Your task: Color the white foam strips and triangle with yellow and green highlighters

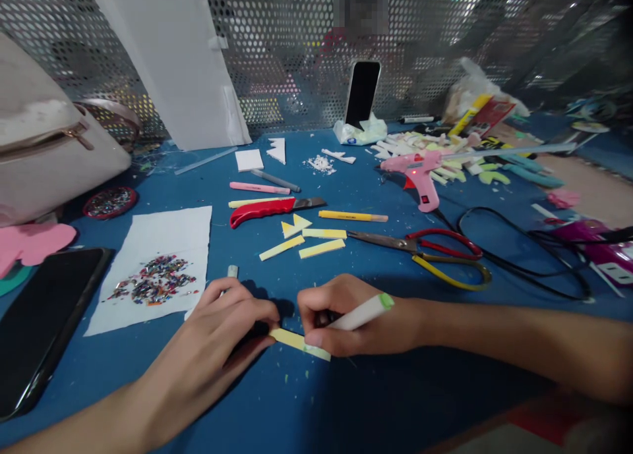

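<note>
A pale yellow foam strip (pixel 299 342) lies flat on the blue counter (pixel 346 401), close to the near edge and between the two hands. Its long axis runs nearly left to right, dipping slightly toward the viewer at its right end.

The left hand (pixel 228 322) presses down on the strip's left end, fingers flat and close together, pinning it rather than wrapping it. The right hand (pixel 346 322) sits over the strip's right end. Its grip is closed around a white pen with a green cap (pixel 363 313), and the thumb rests on the strip. The pen slants up and to the right, cap away from the strip; its tip is hidden under the fingers, so contact with the foam cannot be told.

Both hands touch the strip, one at each end, with only a short bare stretch between them.

Further back lie more yellow strips (pixel 321 243), a red utility knife (pixel 270 209) and scissors (pixel 425 253), well apart from the hands.
</note>
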Available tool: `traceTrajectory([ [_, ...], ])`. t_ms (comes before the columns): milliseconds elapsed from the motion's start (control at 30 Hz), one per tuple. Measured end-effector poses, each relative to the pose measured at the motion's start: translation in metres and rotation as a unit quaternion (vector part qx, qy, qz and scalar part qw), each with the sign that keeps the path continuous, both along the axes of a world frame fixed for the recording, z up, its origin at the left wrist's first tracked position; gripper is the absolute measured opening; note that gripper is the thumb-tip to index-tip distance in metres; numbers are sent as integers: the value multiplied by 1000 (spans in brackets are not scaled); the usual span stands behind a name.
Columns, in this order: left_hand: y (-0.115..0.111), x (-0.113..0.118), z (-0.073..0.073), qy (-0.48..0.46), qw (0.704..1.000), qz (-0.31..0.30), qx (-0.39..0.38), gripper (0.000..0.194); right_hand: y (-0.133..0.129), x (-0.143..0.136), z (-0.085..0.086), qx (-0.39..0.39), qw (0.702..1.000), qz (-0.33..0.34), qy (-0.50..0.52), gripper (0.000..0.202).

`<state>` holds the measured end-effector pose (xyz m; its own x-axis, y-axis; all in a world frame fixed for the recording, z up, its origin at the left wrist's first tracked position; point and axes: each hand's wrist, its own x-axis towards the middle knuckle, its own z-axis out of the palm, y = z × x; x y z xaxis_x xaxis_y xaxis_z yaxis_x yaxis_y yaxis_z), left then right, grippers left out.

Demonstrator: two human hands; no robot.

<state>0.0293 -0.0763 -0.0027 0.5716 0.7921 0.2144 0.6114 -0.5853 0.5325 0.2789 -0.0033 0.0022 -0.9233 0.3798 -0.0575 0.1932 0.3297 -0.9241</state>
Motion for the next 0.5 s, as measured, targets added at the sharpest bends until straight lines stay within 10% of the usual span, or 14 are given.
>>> traceTrajectory([
  [500,0,2,1,-2,1000,12,7,13,-1,-1,0,31,998,-45,9,24],
])
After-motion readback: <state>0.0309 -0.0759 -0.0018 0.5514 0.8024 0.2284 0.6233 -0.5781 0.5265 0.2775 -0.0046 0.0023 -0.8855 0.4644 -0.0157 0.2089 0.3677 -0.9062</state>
